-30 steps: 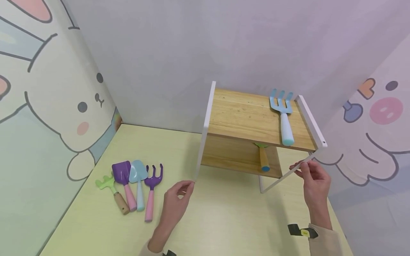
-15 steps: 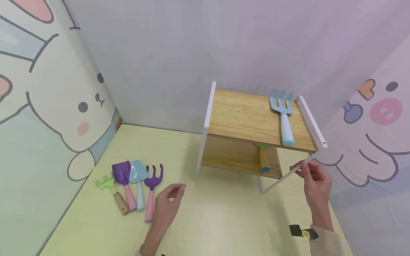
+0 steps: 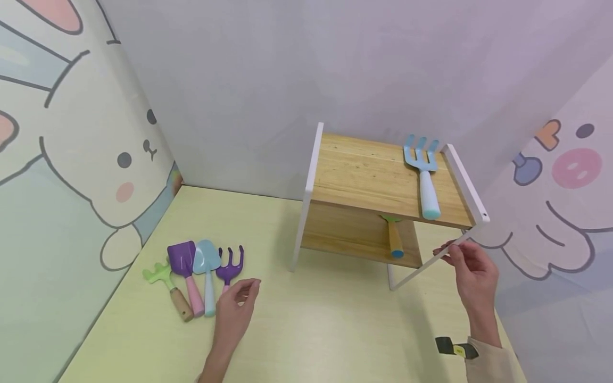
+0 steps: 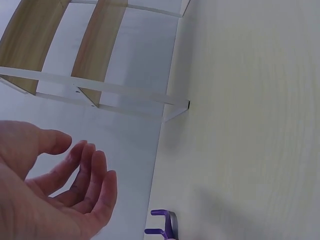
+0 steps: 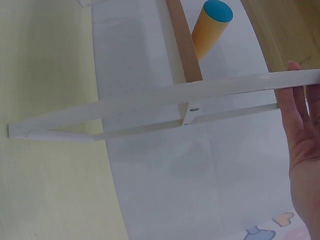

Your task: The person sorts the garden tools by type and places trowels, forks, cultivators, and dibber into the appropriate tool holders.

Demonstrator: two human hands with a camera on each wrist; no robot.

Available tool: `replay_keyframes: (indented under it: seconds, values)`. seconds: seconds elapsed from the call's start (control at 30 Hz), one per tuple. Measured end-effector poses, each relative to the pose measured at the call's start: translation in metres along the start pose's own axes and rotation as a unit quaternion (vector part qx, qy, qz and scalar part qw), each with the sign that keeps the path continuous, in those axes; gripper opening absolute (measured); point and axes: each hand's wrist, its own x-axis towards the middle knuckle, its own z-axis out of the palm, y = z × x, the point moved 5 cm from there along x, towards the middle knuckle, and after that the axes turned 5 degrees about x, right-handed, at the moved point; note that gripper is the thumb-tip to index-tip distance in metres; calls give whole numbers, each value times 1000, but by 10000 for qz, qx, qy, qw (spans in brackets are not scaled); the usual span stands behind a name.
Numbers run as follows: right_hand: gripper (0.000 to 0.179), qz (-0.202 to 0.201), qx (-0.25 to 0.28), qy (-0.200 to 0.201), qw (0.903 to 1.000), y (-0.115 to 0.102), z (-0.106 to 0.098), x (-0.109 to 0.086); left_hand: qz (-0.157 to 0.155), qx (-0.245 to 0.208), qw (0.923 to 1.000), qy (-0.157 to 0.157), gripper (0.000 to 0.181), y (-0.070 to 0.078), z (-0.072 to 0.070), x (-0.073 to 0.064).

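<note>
My right hand point(image 3: 474, 274) pinches the white right frame point(image 3: 438, 256) of a two-tier wooden shelf point(image 3: 359, 173); in the right wrist view its fingers pass behind the bar. My left hand point(image 3: 233, 314) holds nothing, its fingers loosely bent, over the pink handle of a purple hand fork point(image 3: 229, 270), hiding most of that handle. Beside the fork lie a light blue trowel point(image 3: 207, 258), a purple shovel point(image 3: 182, 259) with a pink handle and a green rake point(image 3: 158, 274) with a wooden handle. A light blue hand fork point(image 3: 428, 186) rests on the top board.
On the lower board point(image 3: 345, 234) lies a tool with an orange handle point(image 3: 395, 239) and a green head, partly hidden by the top board. The pale table point(image 3: 335, 330) ends at a grey wall behind point(image 3: 239, 106). Cartoon-printed walls stand at both sides.
My left hand has moved left and slightly down, away from the shelf's left leg to the purple fork's handle. My right hand stays at the right frame; the shelf and tools keep their places.
</note>
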Motion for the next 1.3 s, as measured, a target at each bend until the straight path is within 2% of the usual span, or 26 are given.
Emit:
replay_keyframes:
  seconds: [0.1,0.43,0.67,0.9,1.1,1.3]
  values:
    - [17,-23,12,-57,10000,-1,1,1,-51,47,9999,137,16,-7,-6,0]
    - [16,-53,-213,-116,9997,-2,-1,2,-724,267,9966,274,20,-25,-25,1]
    - [17,-28,-242,-120,9996,-1,-1,2,-928,480,9939,343,23,-33,-32,-2]
    - [16,-7,-220,-78,9997,-4,1,1,-1145,763,9904,107,30,-46,-35,-6]
    - [18,13,-314,-128,9994,-5,2,1,-1037,1088,9886,-72,36,-53,-38,-9]
    - [18,1,-264,-121,9996,-4,2,0,-983,1152,9883,-173,37,-56,-39,-11]
